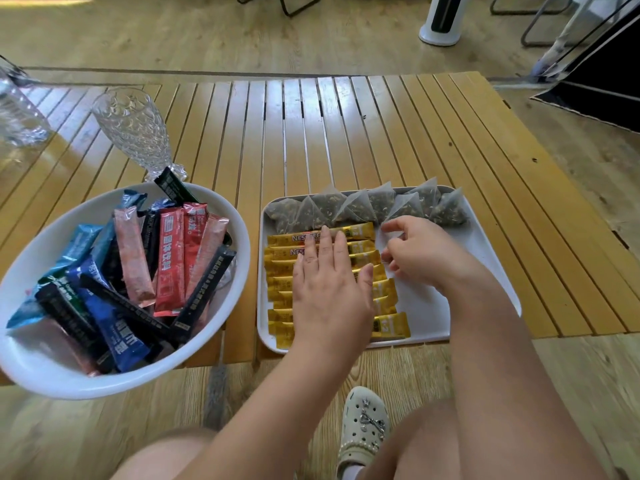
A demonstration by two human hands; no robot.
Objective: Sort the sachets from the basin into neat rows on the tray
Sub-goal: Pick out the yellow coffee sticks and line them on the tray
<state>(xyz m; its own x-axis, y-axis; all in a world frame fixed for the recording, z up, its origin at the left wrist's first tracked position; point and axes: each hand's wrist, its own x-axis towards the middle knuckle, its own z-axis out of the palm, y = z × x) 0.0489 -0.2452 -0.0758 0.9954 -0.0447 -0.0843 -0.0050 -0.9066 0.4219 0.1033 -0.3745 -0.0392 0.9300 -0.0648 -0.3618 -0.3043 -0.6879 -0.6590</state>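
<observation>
Head camera looks down on a slatted wooden table [346,133] with a white tray [485,271] at the centre right of the frame and a white basin [41,372] at the lower left.

Left hand [329,289] comes in from the bottom centre and lies flat, palm down, on the column of gold sachets [384,292] in the left half of the tray. Its fingers [325,244] are straight and close together and press on the upper sachets; the thumb reaches to the right side of the column.

Right hand [419,251] comes from the lower right and sits just beside the right ends of the gold sachets, over the bare white part of the tray. Its fingers [391,226] are curled inward, narrow; I cannot tell if they pinch a sachet.

A row of pyramid tea bags [363,206] stands along the far edge of the tray.

Mixed sachets [169,258] in red, pink, blue and black lie in a loose pile in the basin. A patterned glass [135,133] stands behind the basin, at the upper left.
</observation>
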